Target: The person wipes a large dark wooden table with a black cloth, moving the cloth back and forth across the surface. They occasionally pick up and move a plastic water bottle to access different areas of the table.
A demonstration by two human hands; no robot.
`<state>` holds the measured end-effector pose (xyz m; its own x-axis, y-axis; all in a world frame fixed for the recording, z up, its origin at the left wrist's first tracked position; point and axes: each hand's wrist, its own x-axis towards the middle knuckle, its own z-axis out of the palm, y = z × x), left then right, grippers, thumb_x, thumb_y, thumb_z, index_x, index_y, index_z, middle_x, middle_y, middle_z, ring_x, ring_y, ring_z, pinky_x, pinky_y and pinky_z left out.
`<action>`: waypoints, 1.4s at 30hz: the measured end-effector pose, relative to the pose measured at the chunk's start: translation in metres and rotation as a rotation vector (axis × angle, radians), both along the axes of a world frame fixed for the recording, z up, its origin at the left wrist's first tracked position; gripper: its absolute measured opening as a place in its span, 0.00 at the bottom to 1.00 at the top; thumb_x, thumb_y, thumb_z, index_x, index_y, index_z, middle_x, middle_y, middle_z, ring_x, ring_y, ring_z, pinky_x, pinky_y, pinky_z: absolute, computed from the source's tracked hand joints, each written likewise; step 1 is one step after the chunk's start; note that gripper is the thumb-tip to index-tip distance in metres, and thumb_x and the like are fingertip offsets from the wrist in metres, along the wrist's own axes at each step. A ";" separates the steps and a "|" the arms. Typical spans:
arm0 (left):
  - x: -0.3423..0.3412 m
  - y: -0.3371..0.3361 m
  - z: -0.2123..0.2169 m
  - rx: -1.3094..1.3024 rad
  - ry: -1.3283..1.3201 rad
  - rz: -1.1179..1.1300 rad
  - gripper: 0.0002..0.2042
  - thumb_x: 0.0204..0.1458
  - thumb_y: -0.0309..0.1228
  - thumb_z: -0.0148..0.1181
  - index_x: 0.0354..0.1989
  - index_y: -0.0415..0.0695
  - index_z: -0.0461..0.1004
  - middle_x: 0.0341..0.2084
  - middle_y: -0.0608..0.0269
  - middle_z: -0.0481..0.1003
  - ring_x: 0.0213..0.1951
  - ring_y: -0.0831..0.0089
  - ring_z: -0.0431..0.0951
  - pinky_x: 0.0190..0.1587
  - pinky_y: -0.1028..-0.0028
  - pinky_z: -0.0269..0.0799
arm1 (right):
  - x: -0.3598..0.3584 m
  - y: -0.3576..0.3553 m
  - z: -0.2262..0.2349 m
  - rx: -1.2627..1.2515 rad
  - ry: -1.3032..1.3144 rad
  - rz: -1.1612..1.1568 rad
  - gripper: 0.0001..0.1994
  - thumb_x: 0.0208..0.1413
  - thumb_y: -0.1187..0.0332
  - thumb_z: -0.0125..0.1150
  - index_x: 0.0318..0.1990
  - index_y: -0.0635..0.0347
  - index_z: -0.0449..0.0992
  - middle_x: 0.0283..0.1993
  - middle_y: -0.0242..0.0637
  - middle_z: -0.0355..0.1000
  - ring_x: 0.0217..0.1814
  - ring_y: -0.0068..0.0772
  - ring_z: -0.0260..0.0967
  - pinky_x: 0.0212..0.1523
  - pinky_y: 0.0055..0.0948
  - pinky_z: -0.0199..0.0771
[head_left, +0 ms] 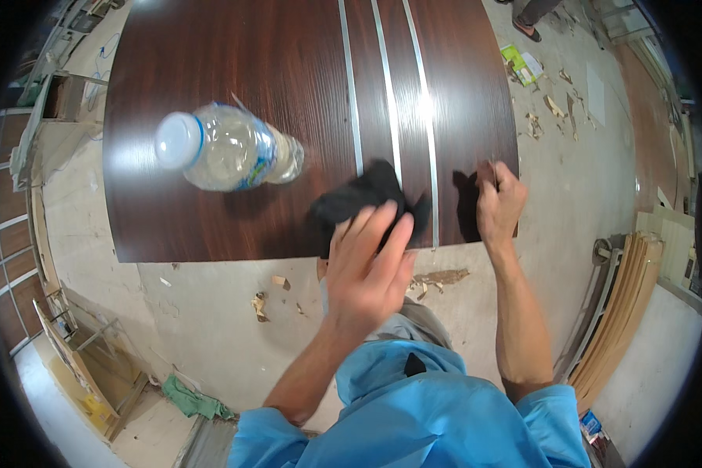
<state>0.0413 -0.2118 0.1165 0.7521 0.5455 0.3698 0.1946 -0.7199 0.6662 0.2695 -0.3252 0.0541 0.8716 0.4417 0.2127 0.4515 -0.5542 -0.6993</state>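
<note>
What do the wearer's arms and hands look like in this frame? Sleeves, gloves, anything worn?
Both hands are bare: no gloves, and no rings, watch or bands that I can make out on the left hand or right hand. Forearms are uncovered up to about the elbow. The shirt is bright blue with short, loose sleeves. No markings on the sleeves show.

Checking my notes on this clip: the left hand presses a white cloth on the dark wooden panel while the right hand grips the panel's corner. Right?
Not quite. The head view shows the cloth is black, not white. The left hand presses it on the panel; the right hand grips the corner.
</note>
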 end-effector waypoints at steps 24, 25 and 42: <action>0.042 -0.014 -0.023 0.301 0.281 -0.352 0.25 0.54 0.39 0.69 0.60 0.43 0.79 0.59 0.55 0.78 0.55 0.59 0.77 0.55 0.55 0.70 | 0.015 0.000 0.020 0.355 0.340 -0.087 0.29 0.75 0.50 0.54 0.25 0.66 0.74 0.21 0.35 0.72 0.24 0.26 0.68 0.26 0.30 0.65; 0.045 -0.013 -0.023 0.216 0.398 -0.338 0.22 0.54 0.38 0.69 0.57 0.44 0.80 0.54 0.57 0.78 0.50 0.60 0.76 0.51 0.56 0.69 | 0.015 0.000 0.022 0.392 0.386 -0.090 0.30 0.75 0.49 0.54 0.25 0.65 0.75 0.22 0.34 0.72 0.24 0.26 0.68 0.26 0.29 0.65; 0.368 0.224 -0.071 0.413 0.167 0.020 0.26 0.66 0.37 0.50 0.69 0.36 0.68 0.71 0.44 0.67 0.71 0.52 0.68 0.71 0.53 0.63 | 0.033 -0.011 0.005 0.466 0.342 0.078 0.29 0.77 0.53 0.48 0.26 0.67 0.74 0.24 0.38 0.74 0.23 0.26 0.69 0.26 0.29 0.69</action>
<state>0.4090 0.0121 0.0450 0.8110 0.3920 0.4344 0.2912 -0.9143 0.2815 0.3021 -0.3359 0.0592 0.8936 0.4344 0.1127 0.1846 -0.1268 -0.9746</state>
